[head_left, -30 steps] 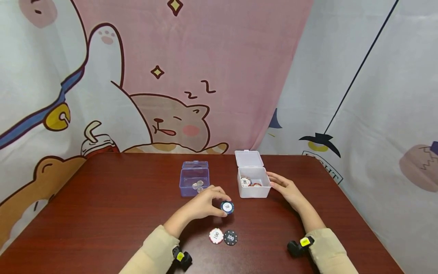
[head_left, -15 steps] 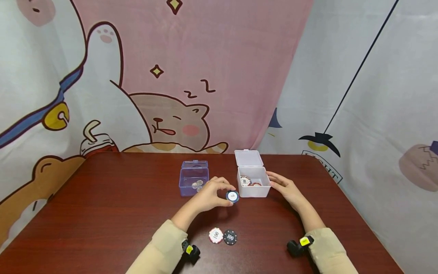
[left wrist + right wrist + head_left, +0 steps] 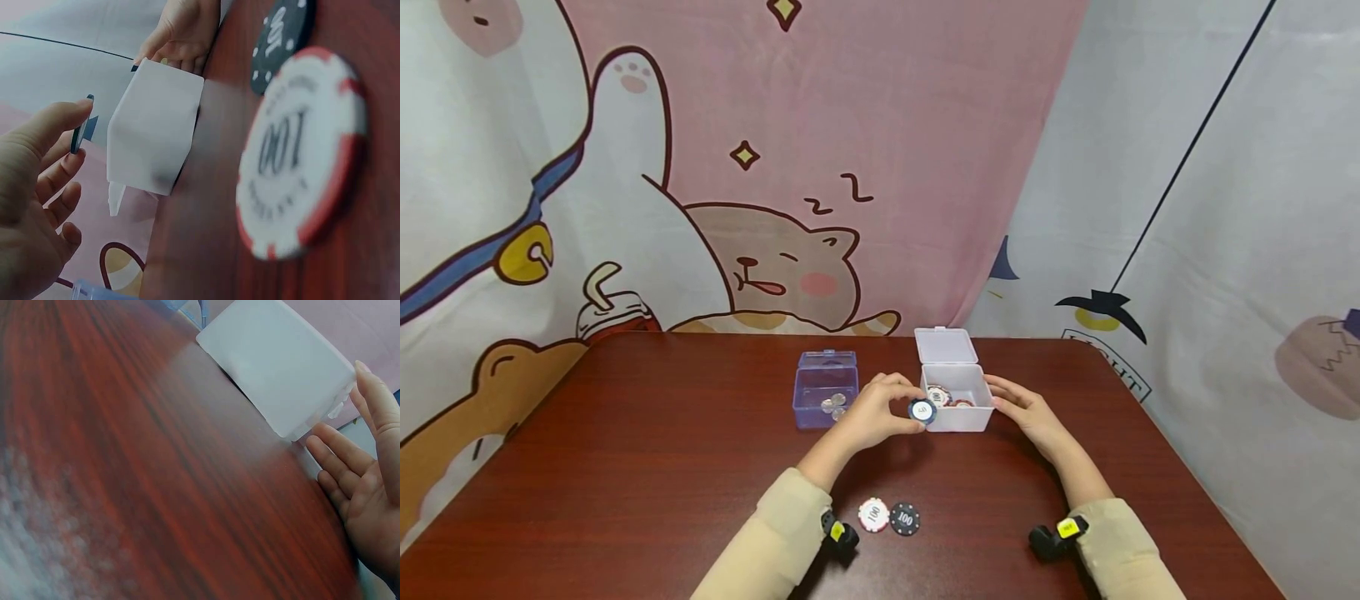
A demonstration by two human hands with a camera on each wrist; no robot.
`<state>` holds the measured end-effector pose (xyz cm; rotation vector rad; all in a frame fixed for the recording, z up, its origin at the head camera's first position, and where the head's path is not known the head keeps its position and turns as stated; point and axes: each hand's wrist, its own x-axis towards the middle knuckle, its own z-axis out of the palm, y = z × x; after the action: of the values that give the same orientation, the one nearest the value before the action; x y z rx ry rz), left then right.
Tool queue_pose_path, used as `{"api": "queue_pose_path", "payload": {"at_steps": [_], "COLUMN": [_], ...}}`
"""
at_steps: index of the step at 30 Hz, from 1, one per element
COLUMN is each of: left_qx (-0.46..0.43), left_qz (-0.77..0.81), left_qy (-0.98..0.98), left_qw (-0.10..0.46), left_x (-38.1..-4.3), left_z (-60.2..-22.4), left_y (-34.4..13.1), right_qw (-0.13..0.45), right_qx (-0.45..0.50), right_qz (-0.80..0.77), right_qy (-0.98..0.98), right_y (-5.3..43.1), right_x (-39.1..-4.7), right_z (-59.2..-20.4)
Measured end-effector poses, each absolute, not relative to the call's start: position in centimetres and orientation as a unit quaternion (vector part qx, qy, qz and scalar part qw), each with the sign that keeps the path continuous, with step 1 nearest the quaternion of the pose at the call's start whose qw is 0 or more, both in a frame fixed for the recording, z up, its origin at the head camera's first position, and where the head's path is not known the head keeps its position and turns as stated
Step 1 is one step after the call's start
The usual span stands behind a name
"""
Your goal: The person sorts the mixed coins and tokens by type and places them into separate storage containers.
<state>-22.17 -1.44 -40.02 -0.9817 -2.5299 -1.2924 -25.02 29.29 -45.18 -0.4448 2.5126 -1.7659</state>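
Note:
Between thumb and index finger, my left hand [image 3: 876, 414] pinches a dark blue poker chip [image 3: 922, 410] with a white centre. It is held at the front left corner of a white plastic box [image 3: 958, 421], whose lid is tipped back. In the left wrist view the chip [image 3: 77, 139] appears edge-on, apart from the box wall. My right hand [image 3: 1030, 421] rests its extended fingers against the box's right side, with the thumb [image 3: 372, 394] at the rim. Inside lie a white chip [image 3: 937, 395] and some red-edged chips [image 3: 962, 404].
On the table before the box lie a white-and-red 100 chip [image 3: 873, 516] and a black 100 chip [image 3: 905, 519], side by side. Left of the white box stands an open translucent purple box [image 3: 811, 418] with several clear round pieces [image 3: 838, 400]. A printed cloth [image 3: 925, 167] hangs behind.
My left hand has carried the blue chip up and to the right, from over the table to the white box's front left corner. The right hand stays at the box.

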Motion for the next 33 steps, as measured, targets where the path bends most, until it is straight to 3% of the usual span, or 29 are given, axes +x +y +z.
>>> {"api": "queue_pose_path", "payload": {"at_steps": [13, 33], "left_qx": [-0.296, -0.218], "left_qz": [-0.439, -0.383], "left_qy": [-0.843, -0.888], "left_qw": [0.094, 0.128], "left_x": [-23.6, -24.8], "left_z": [-39.9, -40.3], "left_y": [0.5, 3.6], "right_qw": [0.005, 0.020], "right_qx": [-0.172, -0.140], "right_qz": [-0.581, -0.570], "right_qy": [0.795, 0.810], "right_y": [29.2, 29.2], "right_x": [-25.0, -25.0], "right_z": [-45.3, -45.2]}}
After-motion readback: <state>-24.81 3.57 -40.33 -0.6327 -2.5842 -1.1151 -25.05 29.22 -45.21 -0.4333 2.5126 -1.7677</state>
